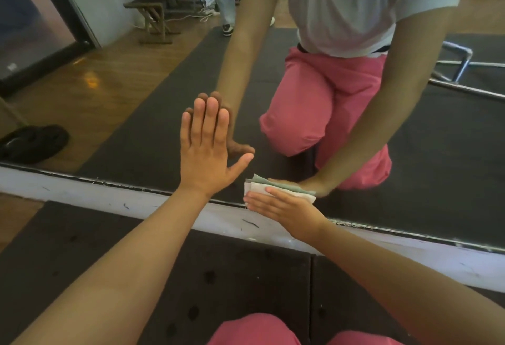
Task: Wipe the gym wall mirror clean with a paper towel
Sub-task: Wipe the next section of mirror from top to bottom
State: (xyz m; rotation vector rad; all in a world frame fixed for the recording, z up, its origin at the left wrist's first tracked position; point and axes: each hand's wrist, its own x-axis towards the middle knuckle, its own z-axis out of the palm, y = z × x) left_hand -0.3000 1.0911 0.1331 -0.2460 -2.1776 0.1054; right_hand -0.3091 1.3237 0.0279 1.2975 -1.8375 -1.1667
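The large frameless glass wall mirror (136, 76) fills the upper part of the view. Its lower edge runs slantwise from left down to right. It reflects a kneeling person in a white shirt and pink trousers, a wooden floor and a dark mat. Below the glass lies the dark grey foam floor mat (191, 276), dotted with small dents, with a seam down its middle. Between mat and mirror runs a scuffed white painted wall strip (82, 191), touching the mirror's bottom edge.

The left hand (207, 158) lies flat against the glass above that edge, fingers straight and close together, thumb spread to the right, holding nothing. The right hand (284, 208) is lower and to the right, its fingers straight and laid flat over the folded white paper towel (259, 187). It presses the towel against the glass right at the mirror's bottom edge, just beside the left hand's wrist. The towel's folded corner juts out beyond the fingertips.
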